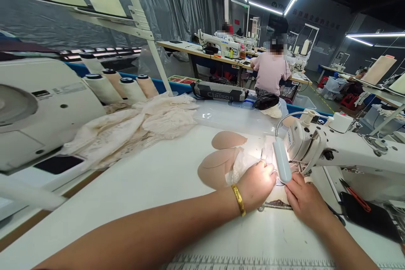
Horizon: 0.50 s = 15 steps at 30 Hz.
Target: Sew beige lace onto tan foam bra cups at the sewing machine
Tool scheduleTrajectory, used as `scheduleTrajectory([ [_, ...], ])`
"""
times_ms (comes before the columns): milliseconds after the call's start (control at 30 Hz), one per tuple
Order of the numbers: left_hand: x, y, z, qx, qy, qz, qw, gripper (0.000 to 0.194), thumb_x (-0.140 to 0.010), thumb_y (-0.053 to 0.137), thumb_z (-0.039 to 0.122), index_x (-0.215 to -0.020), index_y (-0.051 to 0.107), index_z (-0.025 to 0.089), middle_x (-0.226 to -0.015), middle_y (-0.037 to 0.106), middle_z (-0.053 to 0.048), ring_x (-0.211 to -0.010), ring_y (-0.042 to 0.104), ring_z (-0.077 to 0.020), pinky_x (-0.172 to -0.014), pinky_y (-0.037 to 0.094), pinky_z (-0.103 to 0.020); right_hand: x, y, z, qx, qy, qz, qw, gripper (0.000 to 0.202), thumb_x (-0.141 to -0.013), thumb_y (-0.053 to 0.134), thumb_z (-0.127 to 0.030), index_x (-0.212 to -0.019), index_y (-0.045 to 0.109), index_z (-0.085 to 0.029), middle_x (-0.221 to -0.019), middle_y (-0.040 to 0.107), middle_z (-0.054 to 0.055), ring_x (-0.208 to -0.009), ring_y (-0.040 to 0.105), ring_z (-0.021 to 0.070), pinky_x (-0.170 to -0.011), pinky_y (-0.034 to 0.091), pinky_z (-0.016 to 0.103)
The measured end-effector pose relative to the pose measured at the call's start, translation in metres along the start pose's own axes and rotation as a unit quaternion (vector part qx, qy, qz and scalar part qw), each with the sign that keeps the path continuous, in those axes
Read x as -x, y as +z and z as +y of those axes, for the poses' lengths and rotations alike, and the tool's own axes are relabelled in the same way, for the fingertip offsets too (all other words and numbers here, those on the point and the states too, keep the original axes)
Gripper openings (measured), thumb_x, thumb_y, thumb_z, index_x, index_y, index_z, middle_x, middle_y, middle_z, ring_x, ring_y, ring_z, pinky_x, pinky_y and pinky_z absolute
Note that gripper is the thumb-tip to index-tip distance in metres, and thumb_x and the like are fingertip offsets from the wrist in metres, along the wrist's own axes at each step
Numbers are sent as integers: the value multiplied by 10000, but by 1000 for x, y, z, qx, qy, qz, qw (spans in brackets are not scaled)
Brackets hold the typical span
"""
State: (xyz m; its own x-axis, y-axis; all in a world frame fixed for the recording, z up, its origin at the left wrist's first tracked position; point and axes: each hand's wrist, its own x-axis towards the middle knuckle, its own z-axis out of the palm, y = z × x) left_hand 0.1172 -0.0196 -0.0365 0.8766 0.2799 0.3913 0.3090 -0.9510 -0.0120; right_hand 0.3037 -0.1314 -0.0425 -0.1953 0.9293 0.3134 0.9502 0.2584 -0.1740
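Note:
My left hand [257, 184], with a gold bracelet on its wrist, is closed on white lace fabric [242, 165] just left of the sewing machine's lamp [281, 162]. Joined to the lace or lying against it is a beige cup piece [215, 169], and a second beige piece [227, 139] lies behind it. My right hand [303, 198] rests beside the needle area of the white sewing machine [341, 147], fingers pointing forward and partly spread. The lamp hides part of the work near its fingertips, so what it touches cannot be made out.
Cream lace fabric [148, 124] is heaped at the back left, near thread cones [103, 88]. Red-handled snips [356, 195] lie on a black item [368, 217] at right. A ruler strip [253, 263] runs along the front. A person [271, 71] sits further back.

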Motion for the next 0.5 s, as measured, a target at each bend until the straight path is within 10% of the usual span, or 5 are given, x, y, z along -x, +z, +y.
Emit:
scheduleTrajectory([
  [167, -4, -9, 4, -2, -38, -42, 998, 250, -978, 587, 373, -973, 661, 135, -996, 653, -128, -1028, 584, -321, -887, 494, -453, -1, 2, 4, -2, -10, 12, 1000, 234, -1016, 386, -169, -1048, 605, -246, -974, 631, 69, -853, 617, 234, -627, 452, 318],
  [500, 15, -32, 15, -40, -25, -144, 988, 148, -802, 664, 89, -673, 630, 153, -710, 654, -89, -681, 648, -246, -525, 459, -330, 2, 13, -3, 47, -170, 95, 980, 332, -1024, 396, -159, -1274, 604, -224, -1056, 723, 99, -914, 684, 235, -750, 556, 349],
])
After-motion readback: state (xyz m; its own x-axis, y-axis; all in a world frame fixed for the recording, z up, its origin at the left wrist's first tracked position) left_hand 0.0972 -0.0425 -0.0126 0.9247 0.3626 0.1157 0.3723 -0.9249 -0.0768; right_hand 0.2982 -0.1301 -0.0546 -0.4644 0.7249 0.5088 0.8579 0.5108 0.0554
